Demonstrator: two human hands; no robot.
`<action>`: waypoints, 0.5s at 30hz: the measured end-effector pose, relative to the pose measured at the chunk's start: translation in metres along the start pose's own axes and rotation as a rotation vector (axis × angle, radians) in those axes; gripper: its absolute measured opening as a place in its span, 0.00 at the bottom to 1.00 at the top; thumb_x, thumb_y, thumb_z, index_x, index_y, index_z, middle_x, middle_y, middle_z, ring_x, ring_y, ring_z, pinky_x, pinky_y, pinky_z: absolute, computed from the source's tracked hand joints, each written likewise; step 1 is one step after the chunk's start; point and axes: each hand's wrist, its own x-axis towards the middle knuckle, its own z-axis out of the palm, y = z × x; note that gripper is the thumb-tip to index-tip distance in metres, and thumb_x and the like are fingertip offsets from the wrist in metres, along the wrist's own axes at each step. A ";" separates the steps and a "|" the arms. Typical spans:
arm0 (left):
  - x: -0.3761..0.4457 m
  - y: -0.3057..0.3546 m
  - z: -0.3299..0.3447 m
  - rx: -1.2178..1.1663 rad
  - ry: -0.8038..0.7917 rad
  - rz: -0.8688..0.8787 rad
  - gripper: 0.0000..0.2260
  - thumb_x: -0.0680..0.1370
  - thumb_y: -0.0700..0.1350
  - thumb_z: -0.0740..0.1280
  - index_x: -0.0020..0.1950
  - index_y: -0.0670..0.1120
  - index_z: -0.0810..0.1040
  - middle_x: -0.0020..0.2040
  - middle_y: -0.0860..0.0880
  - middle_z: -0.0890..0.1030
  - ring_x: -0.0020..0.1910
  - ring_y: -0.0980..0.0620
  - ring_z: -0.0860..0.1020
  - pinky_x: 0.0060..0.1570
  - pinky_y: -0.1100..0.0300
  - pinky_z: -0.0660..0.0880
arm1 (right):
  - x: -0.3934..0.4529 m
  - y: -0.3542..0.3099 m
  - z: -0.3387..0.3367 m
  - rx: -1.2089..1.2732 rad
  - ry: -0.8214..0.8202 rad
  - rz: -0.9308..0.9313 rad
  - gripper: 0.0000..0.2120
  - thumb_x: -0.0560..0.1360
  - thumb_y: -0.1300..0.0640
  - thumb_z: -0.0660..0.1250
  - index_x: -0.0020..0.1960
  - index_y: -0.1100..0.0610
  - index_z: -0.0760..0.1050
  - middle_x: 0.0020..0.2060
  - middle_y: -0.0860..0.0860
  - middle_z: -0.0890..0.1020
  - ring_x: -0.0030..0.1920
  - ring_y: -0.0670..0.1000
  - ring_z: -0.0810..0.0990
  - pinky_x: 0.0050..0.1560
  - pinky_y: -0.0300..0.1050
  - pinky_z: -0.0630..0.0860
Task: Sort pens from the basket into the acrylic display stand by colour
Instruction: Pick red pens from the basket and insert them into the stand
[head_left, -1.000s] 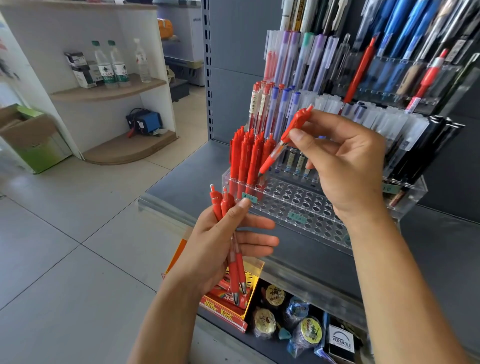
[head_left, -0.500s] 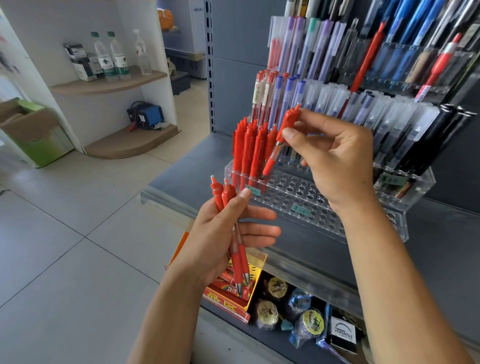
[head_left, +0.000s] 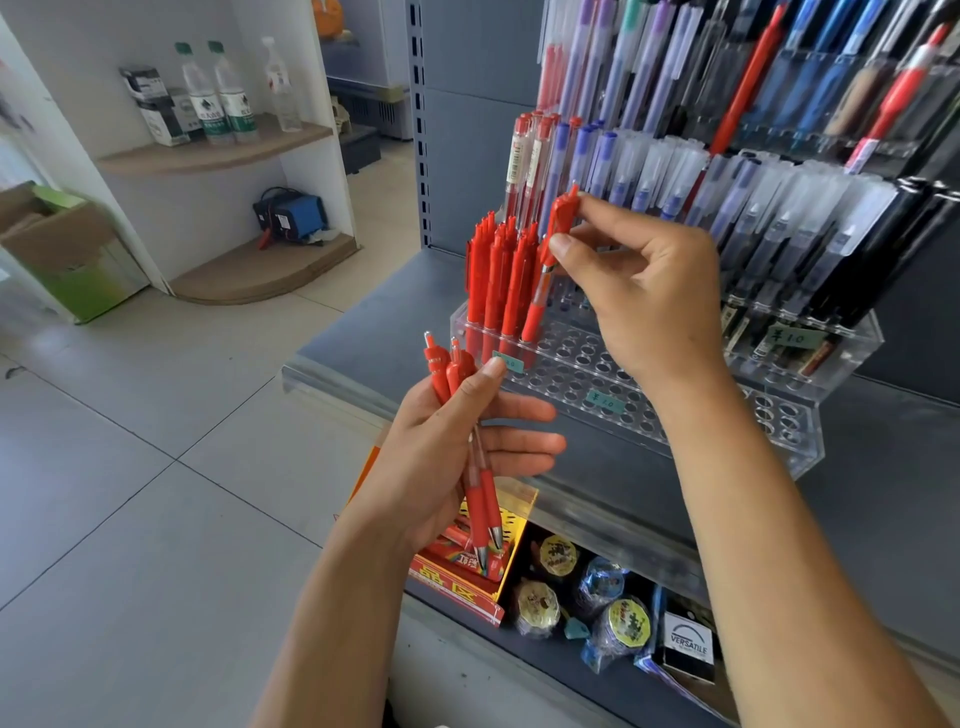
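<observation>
A clear acrylic display stand (head_left: 644, 410) with rows of round holes sits on the grey shelf. Several red pens (head_left: 493, 280) stand upright at its left end. My right hand (head_left: 644, 291) pinches another red pen (head_left: 545, 270) by its top, nearly upright, with its tip in or just above a hole beside the standing ones. My left hand (head_left: 457, 457) grips a small bunch of red pens (head_left: 470, 447), their tips pointing down. No basket is in view.
Behind the stand, racks hold blue, purple, clear and black pens (head_left: 779, 208). A grey shelf (head_left: 384, 312) carries the stand. Below it sit a red and yellow box (head_left: 467, 587) and tape rolls (head_left: 556, 561). A tiled floor and a white corner shelf (head_left: 218, 150) lie to the left.
My right hand has swung its red pen from a slant to nearly upright and lowered it to the stand beside the other red pens. My left hand has kept its bunch still.
</observation>
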 end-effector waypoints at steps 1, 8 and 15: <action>0.000 0.000 0.000 0.002 0.003 0.001 0.07 0.83 0.46 0.62 0.56 0.43 0.71 0.43 0.37 0.85 0.35 0.42 0.85 0.35 0.53 0.84 | 0.000 0.000 0.001 -0.011 0.006 -0.001 0.16 0.77 0.57 0.74 0.65 0.56 0.80 0.44 0.41 0.85 0.43 0.38 0.85 0.50 0.37 0.82; 0.000 0.000 0.000 0.001 0.014 0.009 0.08 0.83 0.45 0.62 0.57 0.41 0.72 0.42 0.37 0.85 0.34 0.42 0.85 0.34 0.53 0.84 | -0.002 0.001 0.006 -0.126 -0.039 -0.024 0.16 0.75 0.57 0.75 0.63 0.56 0.83 0.41 0.42 0.85 0.40 0.39 0.85 0.47 0.37 0.83; 0.000 -0.001 0.000 0.020 0.024 0.007 0.06 0.83 0.46 0.62 0.55 0.43 0.72 0.42 0.38 0.85 0.35 0.42 0.86 0.35 0.53 0.84 | -0.005 0.000 0.007 -0.156 -0.048 -0.012 0.16 0.74 0.57 0.77 0.61 0.54 0.83 0.39 0.37 0.83 0.39 0.38 0.85 0.45 0.34 0.82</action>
